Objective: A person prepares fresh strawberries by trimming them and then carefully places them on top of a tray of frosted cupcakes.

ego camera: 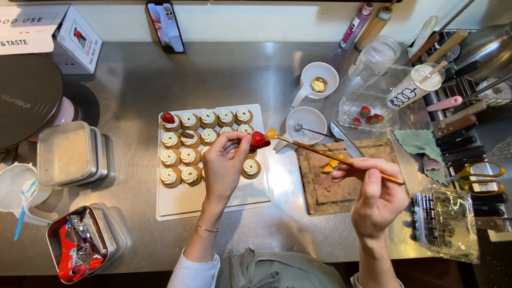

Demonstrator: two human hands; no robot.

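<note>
My left hand (224, 165) holds a red strawberry piece (259, 140) by the fingertips over a white rectangular board (184, 205). My right hand (373, 194) grips a thin wooden-handled brush (330, 154) whose tip touches the strawberry. Several small tarts topped with swirls of white cream (188, 156) stand in rows on the board; one at the back left carries a strawberry (168, 118). Another cream tart (250, 167) sits just right of my left hand.
A wooden cutting board (325, 192) with yellow fruit pieces (329, 166) and a knife (345, 138) lies to the right. Behind it: two white cups (308, 118), a clear tray of strawberries (369, 116), jars. Metal tins (66, 153), a phone (166, 26), scissors (482, 172).
</note>
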